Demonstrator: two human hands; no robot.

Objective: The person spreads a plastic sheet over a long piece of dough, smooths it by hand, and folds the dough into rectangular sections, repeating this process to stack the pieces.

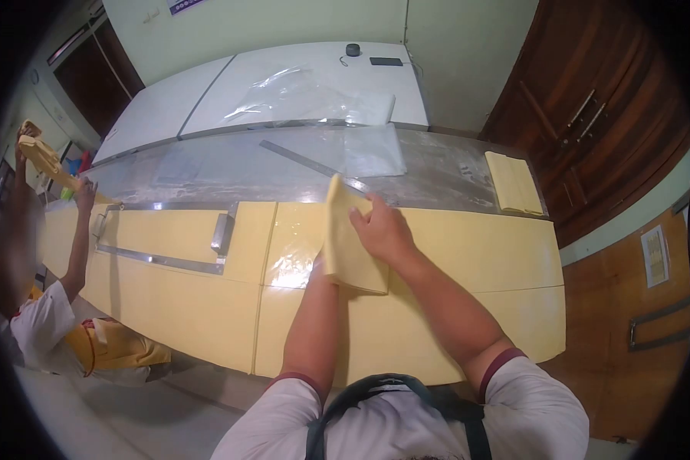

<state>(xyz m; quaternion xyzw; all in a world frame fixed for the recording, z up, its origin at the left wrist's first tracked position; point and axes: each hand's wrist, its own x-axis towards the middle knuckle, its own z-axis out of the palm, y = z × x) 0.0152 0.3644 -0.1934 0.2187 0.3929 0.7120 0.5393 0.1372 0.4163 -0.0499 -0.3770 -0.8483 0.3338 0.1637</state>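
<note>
A folded yellow cloth [353, 245] stands tilted above the table in front of me. My right hand [386, 231] grips its right edge, thumb on the near face. Behind the cloth my left hand disappears; only the wrist shows, and its fingers are hidden. Just left of the cloth lies a shiny clear plastic sheet or bag [290, 257] on the yellow table covering [468, 245].
A metal frame with a handle [222, 234] lies on the left. Beyond are a long metal ruler [299, 159], clear plastic bags [374, 149] and another folded yellow cloth [514, 182]. At far left a person [42, 314] holds yellow fabric [46, 161].
</note>
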